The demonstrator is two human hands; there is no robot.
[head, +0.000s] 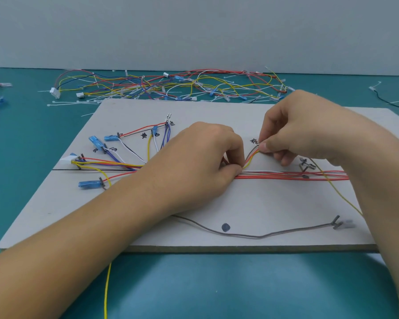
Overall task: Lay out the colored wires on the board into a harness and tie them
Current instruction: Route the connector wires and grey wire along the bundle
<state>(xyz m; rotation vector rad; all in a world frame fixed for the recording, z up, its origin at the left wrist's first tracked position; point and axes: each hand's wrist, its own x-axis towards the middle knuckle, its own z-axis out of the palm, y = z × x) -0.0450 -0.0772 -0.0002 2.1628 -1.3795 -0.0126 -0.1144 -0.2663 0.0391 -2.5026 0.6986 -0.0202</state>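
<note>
colored wires [286, 174] are lying as a mostly red bundle along the middle of the grey board [217, 203], running left to right. at the left end they are fanning out to blue terminals [95, 142] and a white connector [66, 160], hooked on small pegs [81, 157]. a short branch [251, 157] of grey, red and yellow strands is rising out of the bundle in a curve. the left hand [207, 155] is pinching the bundle between thumb and forefinger right where the branch is leaving it, other fingers curled, forearm lying across the board. the right hand [293, 127] is pinching the upper end of the branch at its fingertips, beside a handwritten mark; the strand tips are hidden. a yellow wire [341, 196] is crossing the bundle below the right hand and trailing toward the board's front right edge. a loose grey wire [251, 236] is sagging along the front of the board, passing just beside a black dot [225, 227] and ending at a front peg [336, 221]. behind the board a heap of spare wires and white zip ties [171, 86] is spreading over the teal tabletop [217, 284].
</note>
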